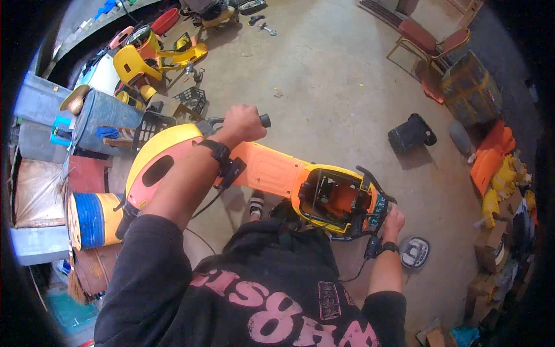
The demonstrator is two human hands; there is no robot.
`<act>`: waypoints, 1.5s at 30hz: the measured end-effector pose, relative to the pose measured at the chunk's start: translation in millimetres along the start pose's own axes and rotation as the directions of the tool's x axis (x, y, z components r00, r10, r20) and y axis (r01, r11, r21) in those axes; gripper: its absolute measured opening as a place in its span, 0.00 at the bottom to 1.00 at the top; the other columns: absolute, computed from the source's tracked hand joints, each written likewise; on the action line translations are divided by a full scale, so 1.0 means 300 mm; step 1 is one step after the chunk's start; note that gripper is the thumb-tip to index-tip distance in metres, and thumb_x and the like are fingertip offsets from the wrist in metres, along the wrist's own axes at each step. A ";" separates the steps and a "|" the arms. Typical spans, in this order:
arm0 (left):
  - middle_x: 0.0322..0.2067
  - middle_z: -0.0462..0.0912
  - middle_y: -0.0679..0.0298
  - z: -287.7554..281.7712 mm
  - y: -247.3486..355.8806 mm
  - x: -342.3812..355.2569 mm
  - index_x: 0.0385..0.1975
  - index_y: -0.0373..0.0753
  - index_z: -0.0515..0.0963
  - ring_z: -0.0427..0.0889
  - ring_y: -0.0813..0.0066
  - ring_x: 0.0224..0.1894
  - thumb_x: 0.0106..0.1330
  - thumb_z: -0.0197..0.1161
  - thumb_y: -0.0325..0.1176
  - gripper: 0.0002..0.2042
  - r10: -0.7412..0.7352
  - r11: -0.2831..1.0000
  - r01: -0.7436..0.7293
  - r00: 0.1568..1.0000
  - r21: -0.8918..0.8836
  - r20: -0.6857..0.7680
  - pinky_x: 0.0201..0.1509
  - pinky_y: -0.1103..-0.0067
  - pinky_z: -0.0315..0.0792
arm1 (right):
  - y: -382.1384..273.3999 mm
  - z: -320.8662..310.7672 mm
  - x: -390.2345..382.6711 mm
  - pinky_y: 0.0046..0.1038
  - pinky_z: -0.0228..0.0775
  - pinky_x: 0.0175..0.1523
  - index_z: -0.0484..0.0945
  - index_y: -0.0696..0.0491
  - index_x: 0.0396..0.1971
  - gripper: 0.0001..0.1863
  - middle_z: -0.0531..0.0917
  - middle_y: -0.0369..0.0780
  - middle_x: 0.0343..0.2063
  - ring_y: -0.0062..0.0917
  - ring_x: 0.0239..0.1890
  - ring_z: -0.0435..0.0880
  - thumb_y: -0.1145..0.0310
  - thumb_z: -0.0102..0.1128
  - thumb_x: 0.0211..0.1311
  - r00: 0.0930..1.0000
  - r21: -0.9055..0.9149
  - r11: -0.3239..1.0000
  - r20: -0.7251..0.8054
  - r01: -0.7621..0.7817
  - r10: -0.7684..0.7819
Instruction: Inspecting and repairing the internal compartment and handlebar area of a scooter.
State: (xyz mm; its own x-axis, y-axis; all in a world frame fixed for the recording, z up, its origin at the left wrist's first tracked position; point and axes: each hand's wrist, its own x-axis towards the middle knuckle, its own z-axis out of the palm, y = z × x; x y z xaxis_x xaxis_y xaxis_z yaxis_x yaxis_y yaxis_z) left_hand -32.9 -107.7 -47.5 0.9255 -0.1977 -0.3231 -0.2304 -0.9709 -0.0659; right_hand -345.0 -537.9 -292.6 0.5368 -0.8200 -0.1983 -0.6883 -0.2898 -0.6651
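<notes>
An orange and yellow scooter (269,169) stretches sideways below me, its front at left and its open, seatless rear compartment (332,199) at right, with dark metal and orange parts inside. My left hand (243,122) is closed on the black handlebar at the front, beside a rubber grip (265,120). My right hand (393,221) is closed on the black tubular rear rail (373,180) at the right end, next to a small plate. Black devices with cables are strapped to both wrists. My left forearm hides part of the front body.
At left stand a yellow seat (130,62), a blue barrel (104,118), crates and a drum (95,222). At right are a chair (422,40), a black container (407,136), boxes and orange panels (488,162). A grey part (415,251) lies by my right arm; tools lie farther back.
</notes>
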 end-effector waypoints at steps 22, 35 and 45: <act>0.33 0.86 0.46 0.030 -0.024 0.010 0.27 0.33 0.85 0.87 0.48 0.38 0.49 0.62 0.39 0.15 0.029 0.999 -0.030 0.999 -0.026 -0.039 0.44 0.64 0.81 | 0.037 0.033 0.021 0.32 0.66 0.23 0.78 0.60 0.16 0.29 0.75 0.38 0.12 0.26 0.15 0.74 0.49 0.54 0.67 1.000 0.040 0.999 -0.004 -0.009 0.009; 0.36 0.85 0.44 0.047 -0.037 -0.001 0.54 0.30 0.73 0.85 0.45 0.41 0.51 0.63 0.39 0.30 0.089 0.995 -0.096 0.982 -0.036 -0.164 0.46 0.62 0.80 | -0.021 0.011 0.005 0.41 0.68 0.38 0.81 0.67 0.25 0.30 0.80 0.49 0.18 0.35 0.24 0.76 0.49 0.57 0.62 0.992 0.084 0.989 0.055 -0.121 0.117; 0.33 0.85 0.42 0.032 -0.035 -0.001 0.46 0.23 0.70 0.86 0.43 0.38 0.51 0.66 0.37 0.27 0.040 0.993 -0.055 0.990 -0.105 -0.138 0.44 0.61 0.80 | -0.043 0.004 -0.003 0.37 0.67 0.31 0.79 0.64 0.19 0.29 0.77 0.43 0.15 0.30 0.20 0.74 0.49 0.57 0.64 0.994 0.086 0.992 0.051 -0.097 0.093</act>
State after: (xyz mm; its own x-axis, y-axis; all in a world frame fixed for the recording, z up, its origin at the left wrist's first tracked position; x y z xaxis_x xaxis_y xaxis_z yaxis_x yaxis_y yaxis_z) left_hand -33.6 -96.2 -55.9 0.9481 -0.2532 -0.1925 -0.2480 -0.9674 0.0512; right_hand -336.2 -532.9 -284.6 0.4943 -0.8175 -0.2956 -0.6928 -0.1651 -0.7019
